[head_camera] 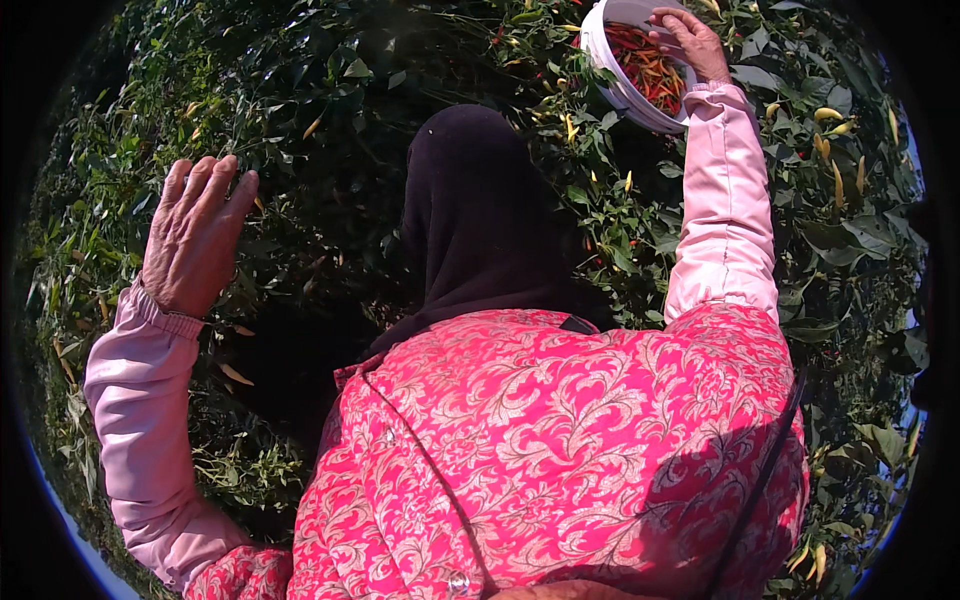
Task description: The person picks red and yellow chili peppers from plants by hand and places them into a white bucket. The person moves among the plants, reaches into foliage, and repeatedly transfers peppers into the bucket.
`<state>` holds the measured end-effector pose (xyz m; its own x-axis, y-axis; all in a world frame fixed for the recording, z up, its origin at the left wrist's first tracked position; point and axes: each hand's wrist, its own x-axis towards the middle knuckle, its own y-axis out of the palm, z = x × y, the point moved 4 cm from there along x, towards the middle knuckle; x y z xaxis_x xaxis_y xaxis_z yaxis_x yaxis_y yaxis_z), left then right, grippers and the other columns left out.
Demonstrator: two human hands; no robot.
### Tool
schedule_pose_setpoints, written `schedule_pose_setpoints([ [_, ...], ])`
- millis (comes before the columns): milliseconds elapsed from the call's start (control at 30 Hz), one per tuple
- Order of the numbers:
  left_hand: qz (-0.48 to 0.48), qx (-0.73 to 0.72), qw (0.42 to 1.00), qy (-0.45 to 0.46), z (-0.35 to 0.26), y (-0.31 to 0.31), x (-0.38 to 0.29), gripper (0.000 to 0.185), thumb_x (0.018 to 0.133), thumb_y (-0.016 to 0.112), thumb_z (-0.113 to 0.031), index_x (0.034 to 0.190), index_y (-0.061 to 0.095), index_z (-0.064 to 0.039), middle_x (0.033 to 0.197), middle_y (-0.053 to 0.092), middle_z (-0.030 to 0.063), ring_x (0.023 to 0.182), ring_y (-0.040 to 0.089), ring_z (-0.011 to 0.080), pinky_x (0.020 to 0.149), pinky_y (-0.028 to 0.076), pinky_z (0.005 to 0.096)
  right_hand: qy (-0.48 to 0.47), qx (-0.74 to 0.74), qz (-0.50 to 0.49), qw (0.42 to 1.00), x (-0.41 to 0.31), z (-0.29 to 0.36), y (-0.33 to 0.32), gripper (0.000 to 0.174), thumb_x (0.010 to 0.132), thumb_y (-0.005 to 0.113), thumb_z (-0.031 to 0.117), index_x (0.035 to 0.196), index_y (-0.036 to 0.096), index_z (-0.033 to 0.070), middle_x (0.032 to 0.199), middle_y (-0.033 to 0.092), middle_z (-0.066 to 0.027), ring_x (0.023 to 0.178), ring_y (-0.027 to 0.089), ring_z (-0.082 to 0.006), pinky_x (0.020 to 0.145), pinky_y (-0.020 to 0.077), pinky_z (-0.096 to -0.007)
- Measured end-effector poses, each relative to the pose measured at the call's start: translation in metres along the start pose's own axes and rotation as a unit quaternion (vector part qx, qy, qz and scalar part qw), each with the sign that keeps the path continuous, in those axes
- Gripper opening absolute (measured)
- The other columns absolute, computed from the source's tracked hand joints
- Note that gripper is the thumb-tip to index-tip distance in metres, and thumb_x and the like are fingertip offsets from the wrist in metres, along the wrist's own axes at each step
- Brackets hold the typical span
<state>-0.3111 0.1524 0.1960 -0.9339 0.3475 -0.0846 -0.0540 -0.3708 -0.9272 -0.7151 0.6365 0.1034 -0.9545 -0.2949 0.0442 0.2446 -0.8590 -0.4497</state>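
My left hand [196, 232] is among the leaves at the left, its back towards me and its fingers held almost straight. The palm is hidden, so anything under it cannot be seen. A small orange chilli pepper [259, 203] shows beside its thumb side. At the upper right, my right hand [694, 46] reaches over the mouth of a white plastic bucket [616, 91], fingers slightly bent and spread, with nothing visible between them. Inside the bucket lies a pile of red and orange chilli peppers [651, 73]. The bucket is tilted, its mouth facing me, among the plants.
Dense chilli plants [847, 225] surround me, with pale yellow peppers [828, 114] on the right. Another yellow pepper [312, 127] hangs at the upper left. Black cloth [480, 202] and my pink patterned garment [570, 420] fill the middle. A dark cord [757, 480] crosses the garment.
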Motion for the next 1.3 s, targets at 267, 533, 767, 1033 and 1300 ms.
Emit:
schedule_pose_setpoints([
  [267, 0.183, -0.182, 0.964, -0.065, 0.04, 0.133, 0.035, 0.031, 0.072, 0.059, -0.007, 0.103, 0.064, -0.012, 0.098, 0.059, 0.0066, 0.105, 0.052, 0.0267, 0.096, 0.039, 0.0397, 0.088, 0.005, 0.107, 0.99, -0.157, -0.017, 0.086, 0.022, 0.093, 0.057, 0.024, 0.107, 0.066, 0.01, 0.096, 0.067, 0.0029, 0.078, 0.061, -0.0049, 0.069, 0.048, -0.0204],
  [533, 0.102, -0.067, 0.985, -0.121, 0.06, 0.207, 0.01, 0.031, 0.079, 0.059, -0.017, 0.109, 0.061, -0.01, 0.115, 0.06, 0.0142, 0.118, 0.048, 0.0336, 0.097, 0.036, 0.0499, 0.118, -0.066, 0.058, 0.989, -0.275, -0.079, 0.137, 0.019, 0.085, 0.058, 0.018, 0.098, 0.067, 0.007, 0.072, 0.059, 0.0019, 0.068, 0.052, -0.0067, 0.065, 0.0431, -0.0239],
  [767, 0.235, -0.112, 0.951, -0.167, 0.052, 0.196, 0.006, 0.031, 0.082, 0.054, -0.018, 0.113, 0.058, -0.014, 0.114, 0.06, 0.0136, 0.119, 0.049, 0.0314, 0.095, 0.036, 0.0515, 0.161, -0.028, 0.242, 0.956, -0.275, -0.048, 0.19, 0.023, 0.088, 0.058, 0.018, 0.106, 0.065, 0.005, 0.095, 0.066, -0.0036, 0.088, 0.06, -0.0101, 0.08, 0.0466, -0.0259],
  [1033, 0.276, -0.145, 0.939, -0.148, 0.02, 0.2, 0.026, 0.035, 0.083, 0.057, -0.026, 0.116, 0.056, -0.015, 0.116, 0.06, 0.0113, 0.116, 0.052, 0.0295, 0.101, 0.03, 0.054, 0.004, -0.052, 0.234, 0.971, -0.244, -0.02, 0.182, 0.023, 0.091, 0.058, 0.024, 0.101, 0.067, 0.005, 0.086, 0.068, -0.0038, 0.082, 0.062, -0.0124, 0.077, 0.0466, -0.0289],
  [1300, 0.001, -0.335, 0.941, -0.051, -0.001, 0.089, 0.044, 0.03, 0.082, 0.059, -0.015, 0.111, 0.057, -0.011, 0.105, 0.06, 0.0086, 0.096, 0.059, 0.0295, 0.082, 0.046, 0.0388, 0.148, -0.092, 0.175, 0.969, -0.212, 0.02, 0.162, 0.025, 0.087, 0.061, 0.024, 0.105, 0.065, 0.007, 0.092, 0.068, -0.0042, 0.085, 0.063, -0.0126, 0.08, 0.0479, -0.0295],
])
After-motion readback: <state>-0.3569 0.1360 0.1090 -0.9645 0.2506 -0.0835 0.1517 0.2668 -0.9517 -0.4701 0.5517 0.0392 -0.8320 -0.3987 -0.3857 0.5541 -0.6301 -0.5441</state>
